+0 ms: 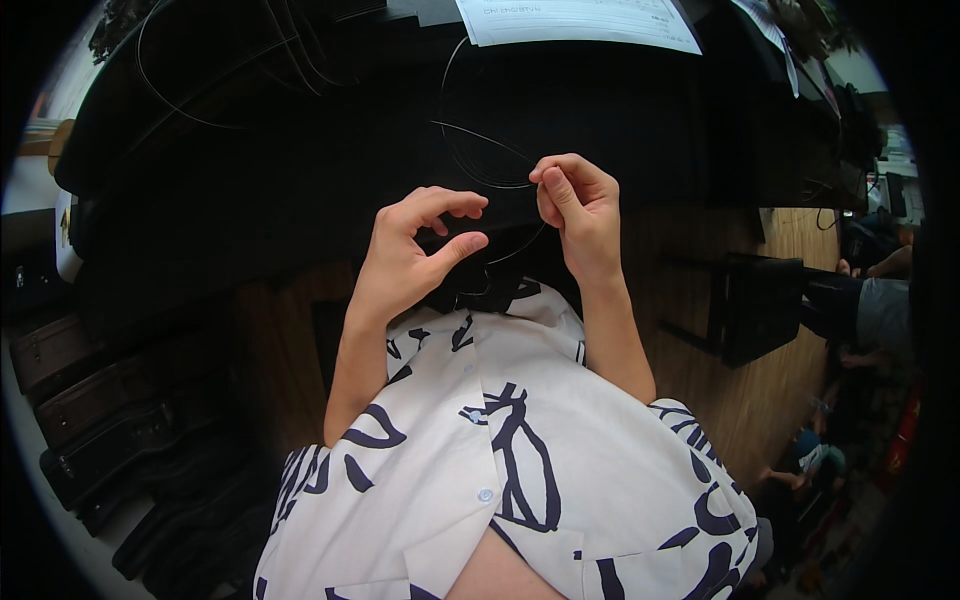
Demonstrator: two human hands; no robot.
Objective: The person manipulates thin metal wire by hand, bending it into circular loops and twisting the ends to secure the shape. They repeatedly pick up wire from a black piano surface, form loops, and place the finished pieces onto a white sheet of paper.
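My right hand (580, 205) is closed in a pinch, thumb against the curled fingers, on a thin shiny wire (485, 137). The wire makes a loose loop over the black table, and its free end points left. Another stretch of it hangs from below my right hand toward my lap. To the left of that hand, my left hand (415, 245) is held open, thumb and fingers apart, with nothing between them. Both hands are above the table's near edge. The pinched part of the wire is hidden by my fingers.
A white sheet of paper (585, 22) lies at the far side of the black table (620, 115). More thin wires (190, 122) curve at the far left. Dark hard cases (95, 390) line the floor at left. A black stool (762, 310) and other people (885, 310) are at right.
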